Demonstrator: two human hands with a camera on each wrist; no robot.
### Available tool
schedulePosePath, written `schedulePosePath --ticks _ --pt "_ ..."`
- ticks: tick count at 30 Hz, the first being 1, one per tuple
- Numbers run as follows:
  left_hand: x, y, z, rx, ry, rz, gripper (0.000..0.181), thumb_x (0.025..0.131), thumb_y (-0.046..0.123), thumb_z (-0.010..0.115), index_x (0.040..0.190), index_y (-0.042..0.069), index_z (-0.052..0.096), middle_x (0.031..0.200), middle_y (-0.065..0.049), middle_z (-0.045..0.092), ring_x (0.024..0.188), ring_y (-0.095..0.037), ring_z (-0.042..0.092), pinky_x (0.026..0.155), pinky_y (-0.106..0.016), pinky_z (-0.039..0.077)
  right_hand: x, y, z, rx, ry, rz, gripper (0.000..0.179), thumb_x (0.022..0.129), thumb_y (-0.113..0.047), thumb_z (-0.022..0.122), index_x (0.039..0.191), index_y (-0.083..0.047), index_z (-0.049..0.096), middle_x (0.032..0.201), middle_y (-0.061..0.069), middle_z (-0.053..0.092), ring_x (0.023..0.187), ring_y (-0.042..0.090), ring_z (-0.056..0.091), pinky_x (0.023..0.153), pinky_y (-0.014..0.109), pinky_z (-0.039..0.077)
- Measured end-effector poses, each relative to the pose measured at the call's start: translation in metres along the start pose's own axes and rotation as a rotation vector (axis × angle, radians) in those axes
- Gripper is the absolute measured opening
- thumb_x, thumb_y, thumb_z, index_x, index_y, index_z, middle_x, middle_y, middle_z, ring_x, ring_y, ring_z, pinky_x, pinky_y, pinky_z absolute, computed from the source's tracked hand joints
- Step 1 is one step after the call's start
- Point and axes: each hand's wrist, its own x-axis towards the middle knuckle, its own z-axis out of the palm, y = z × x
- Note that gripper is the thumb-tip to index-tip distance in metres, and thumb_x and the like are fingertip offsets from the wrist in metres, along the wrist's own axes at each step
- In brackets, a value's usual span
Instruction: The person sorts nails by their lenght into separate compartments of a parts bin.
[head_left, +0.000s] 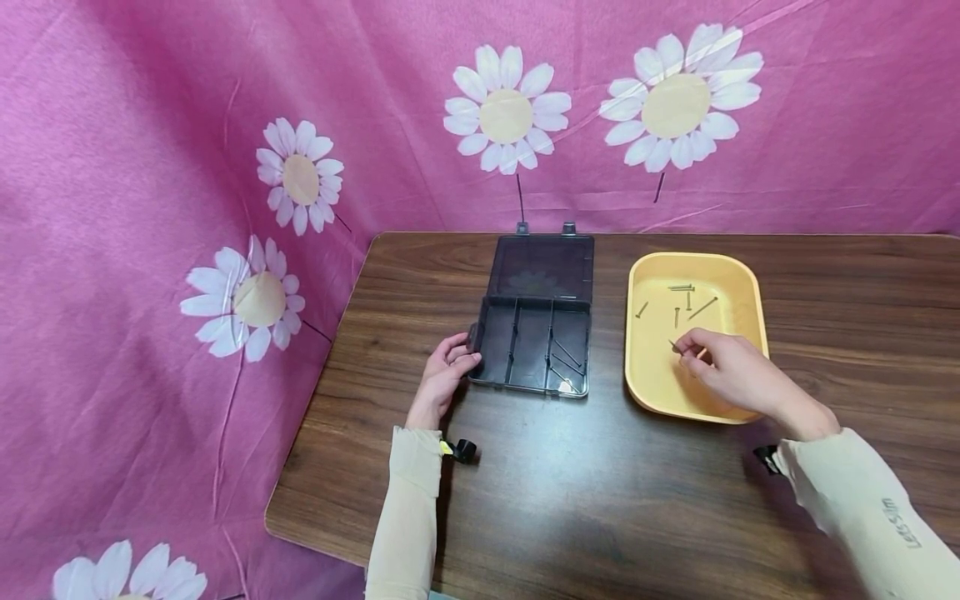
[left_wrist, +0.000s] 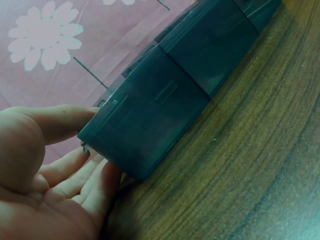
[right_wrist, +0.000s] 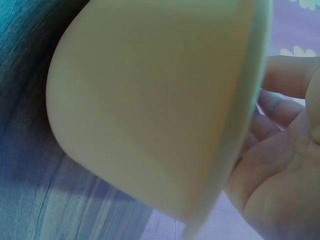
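Observation:
A dark translucent compartment box (head_left: 531, 354) lies on the table with its lid (head_left: 542, 265) folded back. My left hand (head_left: 442, 377) grips its left edge, the thumb over the rim and the fingers against the side, as the left wrist view shows. Several screws (head_left: 566, 354) lie in the box's right compartment. Over the yellow tray (head_left: 632, 367), my right hand (head_left: 727, 371) pinches a small screw (head_left: 674, 345) between thumb and fingertips. Several more screws (head_left: 702, 308) are scattered on the tray's floor. In the right wrist view the tray's outer wall (right_wrist: 145, 110) hides the fingertips.
Tray and box stand side by side on a brown wood-grain table (head_left: 570, 500), with a strip of tabletop between them. A pink cloth (head_left: 397, 108) with white flowers hangs behind and to the left of the table.

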Motion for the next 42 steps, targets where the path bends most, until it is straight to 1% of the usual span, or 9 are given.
schedulePosePath --ticks 4,11,14,17,22,26,31,38,42 --pt "-0.001 0.000 0.000 -0.001 -0.007 0.008 0.049 0.079 0.002 0.064 0.124 0.009 0.046 0.116 -0.016 0.057 0.092 -0.008 0.057 0.080 -0.020 0.043 0.000 -0.004 -0.002 0.046 0.012 0.009 0.010 0.083 -0.005 0.055 0.092 -0.006 0.061 0.075 0.000 0.061 0.062 -0.004 0.048 0.055 0.019 0.040" --pt "-0.001 0.000 0.000 -0.006 -0.006 0.007 0.049 0.079 0.001 0.063 0.125 0.008 0.046 0.117 -0.018 0.056 0.092 -0.008 0.057 0.081 -0.020 0.043 0.000 -0.009 -0.005 0.192 -0.041 0.104 0.013 0.087 -0.007 0.053 0.098 -0.003 0.059 0.077 0.008 0.062 0.061 0.005 0.054 0.047 0.022 0.044" --pt "-0.001 0.000 0.000 -0.002 -0.006 0.003 0.050 0.080 0.002 0.063 0.126 0.008 0.045 0.119 -0.019 0.055 0.091 -0.007 0.057 0.080 -0.020 0.043 0.001 -0.009 -0.005 0.241 -0.051 0.133 0.014 0.088 -0.008 0.053 0.100 -0.002 0.058 0.078 0.010 0.063 0.062 0.009 0.057 0.047 0.024 0.046" --pt "-0.002 0.001 0.000 -0.004 -0.013 0.000 0.051 0.080 0.003 0.063 0.127 0.008 0.043 0.122 -0.019 0.053 0.092 -0.006 0.056 0.081 -0.019 0.042 0.002 -0.011 -0.006 0.273 -0.053 0.153 0.016 0.089 -0.011 0.053 0.101 -0.002 0.059 0.079 0.011 0.064 0.064 0.009 0.058 0.049 0.025 0.048" --pt "-0.002 0.001 0.000 -0.007 -0.026 0.001 0.053 0.081 0.003 0.063 0.129 0.007 0.041 0.124 -0.021 0.051 0.092 -0.005 0.056 0.081 -0.019 0.042 0.004 -0.015 -0.007 0.318 -0.052 0.181 0.019 0.090 -0.013 0.053 0.104 -0.001 0.059 0.082 0.014 0.065 0.065 0.007 0.059 0.051 0.028 0.049" --pt "-0.001 0.000 0.000 -0.005 -0.016 -0.002 0.052 0.080 0.003 0.063 0.127 0.008 0.043 0.121 -0.020 0.054 0.093 -0.007 0.056 0.081 -0.020 0.043 0.005 -0.018 -0.008 0.351 -0.049 0.197 0.019 0.090 -0.012 0.052 0.104 0.000 0.057 0.089 0.017 0.065 0.067 0.007 0.060 0.052 0.028 0.050" --pt "-0.001 0.000 0.000 -0.001 -0.002 -0.001 0.048 0.079 0.002 0.063 0.124 0.009 0.046 0.117 -0.017 0.057 0.092 -0.009 0.057 0.080 -0.021 0.044 0.008 -0.021 -0.007 0.371 -0.048 0.221 0.017 0.090 -0.014 0.053 0.103 -0.004 0.057 0.094 0.016 0.064 0.070 0.006 0.060 0.052 0.028 0.050" --pt "0.000 0.001 0.000 -0.007 0.004 0.003 0.049 0.079 0.001 0.063 0.124 0.009 0.046 0.115 -0.016 0.058 0.088 -0.008 0.059 0.078 -0.020 0.045 0.014 -0.027 -0.005 0.387 -0.035 0.200 0.016 0.089 -0.013 0.053 0.102 -0.004 0.057 0.091 0.017 0.063 0.066 0.004 0.060 0.051 0.029 0.050" --pt "0.000 0.001 0.000 0.000 0.004 -0.002 0.049 0.079 0.002 0.064 0.124 0.010 0.047 0.116 -0.015 0.058 0.090 -0.008 0.058 0.077 -0.021 0.044 0.019 -0.031 -0.004 0.405 -0.038 0.203 0.017 0.090 -0.014 0.052 0.103 -0.003 0.056 0.090 0.018 0.063 0.068 0.006 0.060 0.053 0.029 0.051"
